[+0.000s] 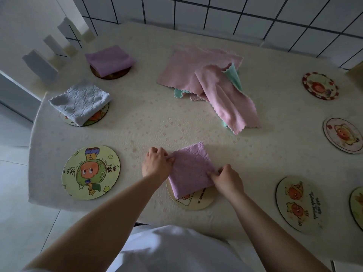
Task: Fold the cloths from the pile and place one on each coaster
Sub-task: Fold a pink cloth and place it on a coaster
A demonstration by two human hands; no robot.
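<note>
Lilac, folded into a soft textured square, the fleecy cloth (189, 170) lies between both hands, its near part over a round cream printed coaster (193, 200) just beneath the wrists. The left hand (157, 163) pinches the cloth's left corner with curled fingers, while the right hand (226, 178) grips its right edge the same way. Beyond the knuckles — well apart — sprawls the loose pile of pink and mint cloths (208, 83); left of the left hand sits a bare round green cartoon coaster (90, 172).

Eight round coasters on table: (110, 72), (86, 118), (90, 172), (193, 199), (301, 204), (357, 207), (342, 135), (320, 85). Three folded cloths: lilac (110, 58), grey (79, 101), purple (189, 169). One loose pile (206, 81) of pink and mint cloths, exact count unclear. Two hands: (157, 163), (227, 179).
</note>
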